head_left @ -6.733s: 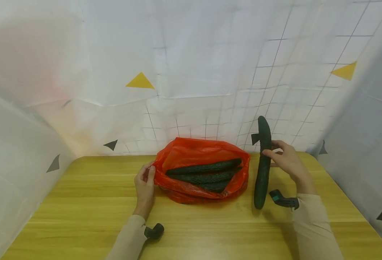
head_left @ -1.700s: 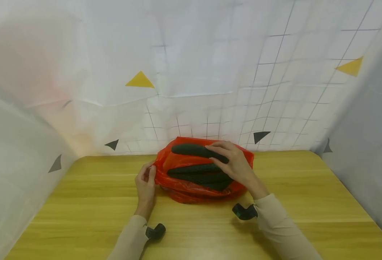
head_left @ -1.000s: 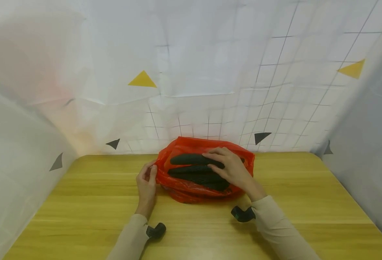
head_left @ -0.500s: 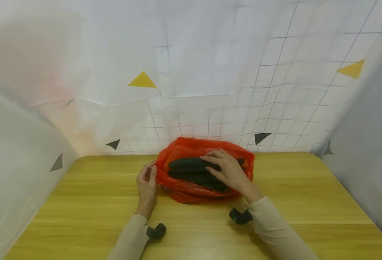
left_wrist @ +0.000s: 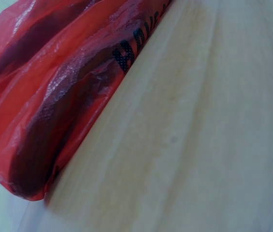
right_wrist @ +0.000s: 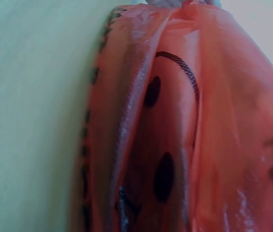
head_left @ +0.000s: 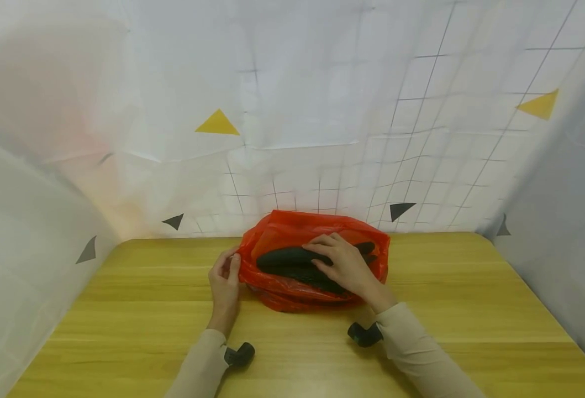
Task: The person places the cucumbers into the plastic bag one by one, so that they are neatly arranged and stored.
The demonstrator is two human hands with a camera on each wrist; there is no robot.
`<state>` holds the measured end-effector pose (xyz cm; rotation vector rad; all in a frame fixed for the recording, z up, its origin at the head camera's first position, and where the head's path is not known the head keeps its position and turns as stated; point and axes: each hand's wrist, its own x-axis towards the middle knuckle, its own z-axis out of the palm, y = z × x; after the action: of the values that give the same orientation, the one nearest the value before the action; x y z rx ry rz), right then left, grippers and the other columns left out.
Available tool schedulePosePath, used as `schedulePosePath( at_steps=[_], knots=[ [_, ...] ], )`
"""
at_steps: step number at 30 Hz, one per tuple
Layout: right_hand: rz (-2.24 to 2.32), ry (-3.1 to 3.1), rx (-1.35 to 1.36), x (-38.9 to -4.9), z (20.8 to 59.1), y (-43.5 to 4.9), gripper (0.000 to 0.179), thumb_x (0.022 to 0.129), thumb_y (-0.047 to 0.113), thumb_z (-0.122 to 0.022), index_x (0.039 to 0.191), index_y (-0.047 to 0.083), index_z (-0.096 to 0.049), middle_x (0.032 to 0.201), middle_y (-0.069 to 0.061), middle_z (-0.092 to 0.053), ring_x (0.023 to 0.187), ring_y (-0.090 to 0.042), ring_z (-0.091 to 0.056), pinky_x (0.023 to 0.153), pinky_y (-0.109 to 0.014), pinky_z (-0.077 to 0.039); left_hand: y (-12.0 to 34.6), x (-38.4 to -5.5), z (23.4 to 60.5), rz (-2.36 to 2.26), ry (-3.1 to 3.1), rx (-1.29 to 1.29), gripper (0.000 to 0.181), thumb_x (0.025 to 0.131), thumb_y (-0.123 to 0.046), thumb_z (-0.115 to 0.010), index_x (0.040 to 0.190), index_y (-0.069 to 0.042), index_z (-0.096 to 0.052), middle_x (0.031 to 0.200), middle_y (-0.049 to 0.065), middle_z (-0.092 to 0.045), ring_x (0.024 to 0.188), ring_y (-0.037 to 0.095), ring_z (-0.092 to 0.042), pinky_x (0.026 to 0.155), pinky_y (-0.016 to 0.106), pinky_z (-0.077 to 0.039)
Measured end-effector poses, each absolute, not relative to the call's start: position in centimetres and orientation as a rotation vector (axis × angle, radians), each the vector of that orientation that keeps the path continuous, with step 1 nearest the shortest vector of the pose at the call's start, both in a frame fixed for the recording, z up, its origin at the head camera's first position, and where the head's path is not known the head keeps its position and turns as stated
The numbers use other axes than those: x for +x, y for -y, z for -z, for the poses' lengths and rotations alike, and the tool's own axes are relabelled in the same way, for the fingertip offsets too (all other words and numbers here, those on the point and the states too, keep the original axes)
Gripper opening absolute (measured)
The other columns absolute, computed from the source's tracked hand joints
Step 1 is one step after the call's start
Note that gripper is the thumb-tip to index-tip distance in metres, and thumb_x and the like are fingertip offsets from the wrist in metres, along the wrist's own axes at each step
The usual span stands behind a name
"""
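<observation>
A red plastic bag (head_left: 317,222) lies with its mouth spread on the table in the head view, several dark green cucumbers inside. My left hand (head_left: 224,282) pinches the bag's left rim. Inside the mouth, my right hand (head_left: 344,264) grips a cucumber (head_left: 284,256) from above; it lies level over the others, and the hand hides its middle. Just in front shows a lower cucumber (head_left: 317,276). The left wrist view has the bag's side (left_wrist: 73,92) with cucumber shapes behind the film. Printed red film (right_wrist: 223,111) fills much of the right wrist view, without the right hand's fingers.
The wooden table (head_left: 138,309) extends on both sides of the bag and in front of it. A white sheet wall (head_left: 302,110) with grid lines and coloured triangles rises behind. Black wrist devices (head_left: 240,354) sit at both sleeves.
My right hand has carried the cucumber from the bag's right side over its mouth and lowered it onto the others, drifting slightly left and nearer. The left hand keeps its hold.
</observation>
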<state>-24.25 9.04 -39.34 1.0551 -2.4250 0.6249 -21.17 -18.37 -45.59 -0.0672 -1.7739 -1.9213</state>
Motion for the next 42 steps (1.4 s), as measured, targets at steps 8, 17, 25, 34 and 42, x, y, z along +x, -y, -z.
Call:
schedulePosePath(
  at_steps=[8,17,25,34,42],
  knots=[
    [-0.588,2.449,1.073,-24.2,40.0,-8.9,0.036,0.083,0.017,-0.073,0.118,0.021,-0.067,0.112,0.005,-0.064,0.097,-0.013,-0.055,0.075,-0.03,-0.053,18.0,-20.4,44.3,1.925,1.787,-0.072,0.028,0.094,-0.014,-0.057,0.116,0.002,-0.062,0.103,-0.003,-0.065,0.091,0.008,-0.059,0.083,0.015,-0.05],
    [-0.583,2.49,1.065,-24.1,40.3,-8.7,0.035,0.083,0.016,-0.072,0.118,0.02,-0.067,0.114,0.004,-0.064,0.102,-0.014,-0.056,0.078,-0.032,-0.054,17.9,-20.2,44.0,1.916,1.8,-0.066,0.027,0.095,-0.015,-0.056,0.116,0.0,-0.062,0.103,-0.002,-0.066,0.09,0.009,-0.058,0.082,0.014,-0.05],
    [-0.58,2.513,1.006,-24.4,40.7,-8.6,0.034,0.084,0.018,-0.072,0.117,0.019,-0.066,0.114,0.004,-0.065,0.105,-0.016,-0.058,0.084,-0.036,-0.053,17.7,-19.9,43.5,1.912,1.807,-0.07,0.027,0.095,-0.014,-0.056,0.115,0.003,-0.062,0.101,-0.004,-0.065,0.089,0.008,-0.058,0.081,0.014,-0.051],
    [-0.583,2.533,0.962,-24.7,40.8,-8.6,0.032,0.085,0.019,-0.07,0.118,0.017,-0.065,0.112,0.003,-0.065,0.101,-0.018,-0.062,0.081,-0.037,-0.054,17.7,-19.8,43.3,1.911,1.814,-0.052,0.028,0.094,-0.015,-0.057,0.116,0.003,-0.062,0.1,-0.006,-0.065,0.089,0.008,-0.058,0.08,0.014,-0.051],
    [-0.583,2.543,0.963,-24.8,41.1,-8.6,0.035,0.086,0.016,-0.069,0.121,0.014,-0.063,0.115,-0.001,-0.065,0.1,-0.022,-0.064,0.083,-0.042,-0.054,17.9,-19.8,43.4,1.902,1.825,-0.048,0.028,0.094,-0.015,-0.057,0.115,0.002,-0.062,0.101,-0.005,-0.065,0.089,0.008,-0.058,0.08,0.015,-0.051]
  ],
)
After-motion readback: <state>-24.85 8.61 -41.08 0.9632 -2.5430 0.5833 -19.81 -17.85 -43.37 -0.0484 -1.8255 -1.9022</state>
